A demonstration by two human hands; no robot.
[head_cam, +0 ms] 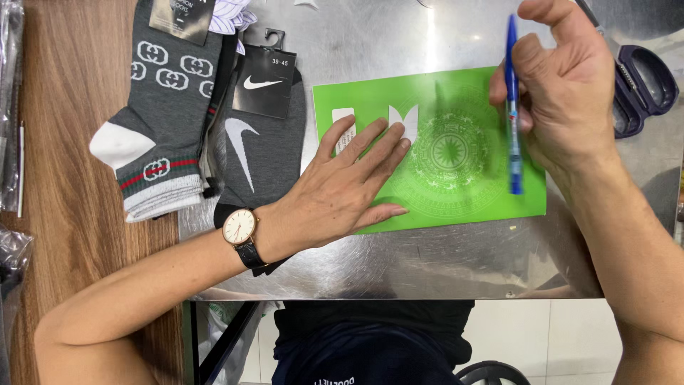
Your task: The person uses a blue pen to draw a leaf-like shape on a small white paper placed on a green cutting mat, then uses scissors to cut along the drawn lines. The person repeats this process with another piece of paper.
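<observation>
Left hand (342,187) flat on green card (456,192); right hand (563,93) grip holds blue pen (513,107) above it.

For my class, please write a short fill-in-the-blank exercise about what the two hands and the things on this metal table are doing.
1. The left hand lies flat on a ____ envelope.
2. The right hand holds a ____ pen.
3. The left wrist wears a ____.
4. Two pairs of grey ____ lie left of the envelope.

Missing words: green; blue; watch; socks.
</observation>
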